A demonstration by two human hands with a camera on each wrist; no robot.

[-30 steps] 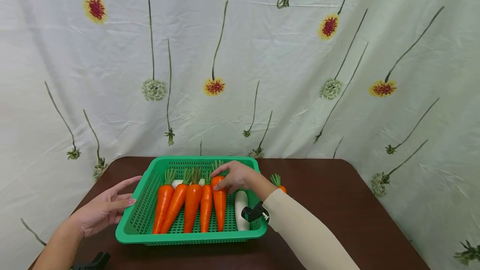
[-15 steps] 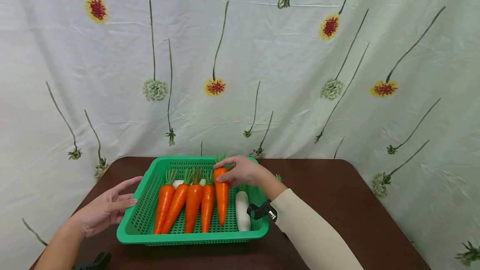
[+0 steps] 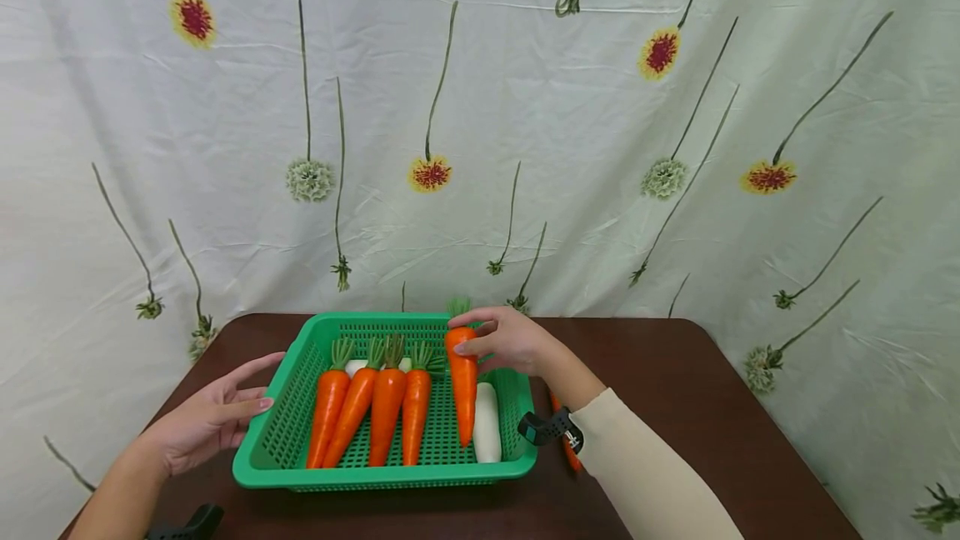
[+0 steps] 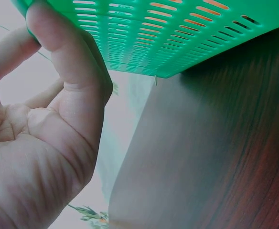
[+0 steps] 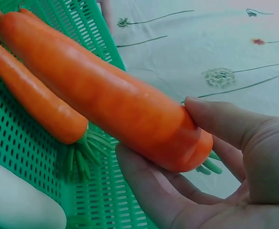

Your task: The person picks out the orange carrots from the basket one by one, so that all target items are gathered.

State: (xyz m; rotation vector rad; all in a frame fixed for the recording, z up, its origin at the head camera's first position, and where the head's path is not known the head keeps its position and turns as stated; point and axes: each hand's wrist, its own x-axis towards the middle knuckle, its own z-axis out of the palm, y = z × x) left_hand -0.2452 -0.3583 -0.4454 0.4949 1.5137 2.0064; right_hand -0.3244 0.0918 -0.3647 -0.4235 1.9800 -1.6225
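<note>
Raised over the right part of the green plastic basket (image 3: 375,473), a carrot (image 3: 462,382) hangs tip down, its top pinched between the thumb and fingers of my right hand (image 3: 510,340). In the right wrist view the carrot (image 5: 101,90) crosses above the basket. Several other carrots (image 3: 386,407) lie side by side inside, green stems toward the back. A white radish (image 3: 487,423) lies at the basket's right side, its leafy end partly hidden. My left hand (image 3: 213,419) touches the left rim with thumb and index finger extended; the left wrist view shows its fingertips at the basket edge.
The basket stands on a dark brown table (image 3: 637,407). Another carrot (image 3: 567,444) lies on the table right of the basket, mostly covered by my right forearm. Pale vegetables (image 3: 356,367) peek out behind the carrots. A floral curtain (image 3: 480,107) hangs behind the table.
My right hand has lifted the rightmost carrot from the row and carried it to the right, toward the white radish. The left hand stays at the rim.
</note>
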